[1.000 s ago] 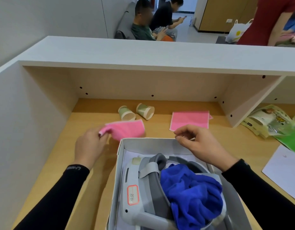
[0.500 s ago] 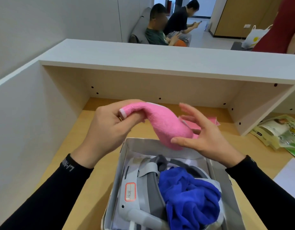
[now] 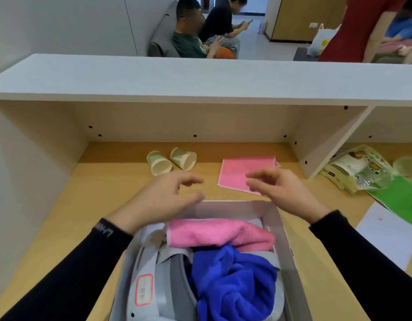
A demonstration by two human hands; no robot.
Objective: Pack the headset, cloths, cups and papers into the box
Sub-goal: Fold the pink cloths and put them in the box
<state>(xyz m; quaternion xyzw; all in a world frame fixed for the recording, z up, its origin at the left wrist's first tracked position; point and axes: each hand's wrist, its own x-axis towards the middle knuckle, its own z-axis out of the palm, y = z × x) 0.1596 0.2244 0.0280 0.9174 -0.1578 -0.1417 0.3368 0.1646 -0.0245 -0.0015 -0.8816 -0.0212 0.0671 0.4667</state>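
The grey box (image 3: 232, 208) stands at the desk's front edge. Inside lie a grey headset (image 3: 154, 283), a crumpled blue cloth (image 3: 232, 281) and a folded pink cloth (image 3: 214, 236) at the far end. My left hand (image 3: 163, 200) hovers over the box's far left corner, empty, fingers apart. My right hand (image 3: 281, 188) hovers past the far right corner, also empty and spread. Two green paper cups (image 3: 158, 162) (image 3: 183, 158) lie on their sides near the back. Pink papers (image 3: 237, 172) lie flat behind my right hand.
A white shelf (image 3: 200, 79) overhangs the desk, with a slanted divider panel (image 3: 327, 149) at right. Beyond it lie snack bags (image 3: 355, 167), a green sheet (image 3: 399, 198) and a white sheet (image 3: 388, 235). A white wall panel (image 3: 26, 172) closes the left side. People sit beyond the partition.
The pink cloth, held up in both hands before, now lies in the box's far end. Both hands have let go and lifted away, open.
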